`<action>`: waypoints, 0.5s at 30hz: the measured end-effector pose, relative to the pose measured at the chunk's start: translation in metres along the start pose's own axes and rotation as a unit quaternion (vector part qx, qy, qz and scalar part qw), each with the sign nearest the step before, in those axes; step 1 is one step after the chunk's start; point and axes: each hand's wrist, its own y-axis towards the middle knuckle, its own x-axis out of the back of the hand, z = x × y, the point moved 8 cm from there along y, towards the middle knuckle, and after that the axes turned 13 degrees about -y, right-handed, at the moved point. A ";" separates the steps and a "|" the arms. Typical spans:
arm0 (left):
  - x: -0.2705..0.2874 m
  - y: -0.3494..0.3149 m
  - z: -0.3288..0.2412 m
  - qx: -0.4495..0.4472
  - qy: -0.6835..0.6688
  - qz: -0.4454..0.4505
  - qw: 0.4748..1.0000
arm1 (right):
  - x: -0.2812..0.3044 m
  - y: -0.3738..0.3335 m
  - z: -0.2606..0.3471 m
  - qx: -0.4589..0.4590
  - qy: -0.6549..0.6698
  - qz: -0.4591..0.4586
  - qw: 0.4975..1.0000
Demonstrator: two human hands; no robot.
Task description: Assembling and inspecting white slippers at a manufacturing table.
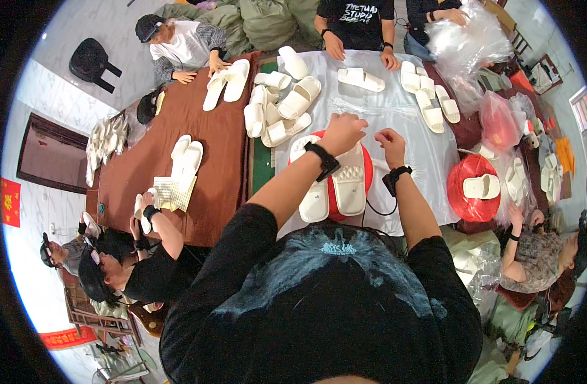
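A pair of cream slide slippers lies side by side in front of me on a round red cushion (368, 168), the left slipper (314, 201) and the right slipper (350, 195) with their heels toward me. Over the far end of the pair is my left hand (346, 131), fingers bent and apart, with no object visible in it. My right hand (391, 146) hovers just right of the cushion, its fingers loosely curled and apart, nothing visible in them. Both wrists wear black bands. The left forearm and hand hide part of the left slipper and the straps.
Loose cream slippers (300, 97) are heaped beyond my left hand on plastic sheeting (421, 185). A single slipper (361, 79) lies farther off, before a person in black. Right stands another red cushion (466, 208) with a slipper. People handle slippers at the brown-covered table (226, 144).
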 end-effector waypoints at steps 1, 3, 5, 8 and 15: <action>-0.009 0.007 0.001 0.003 0.018 0.006 1.000 | -0.002 -0.001 0.000 -0.001 0.000 0.001 1.000; -0.023 0.018 0.002 0.005 0.035 0.014 0.999 | -0.006 -0.004 -0.001 0.007 0.011 0.011 1.000; -0.041 0.025 0.003 0.010 0.069 0.054 0.996 | -0.008 -0.005 -0.002 0.016 -0.006 0.014 1.000; -0.059 0.030 0.012 0.021 0.106 0.077 0.991 | -0.011 -0.007 0.004 0.042 -0.019 0.019 0.999; -0.073 0.036 0.024 0.076 0.061 0.114 0.989 | -0.015 -0.007 0.000 0.057 -0.032 0.041 0.997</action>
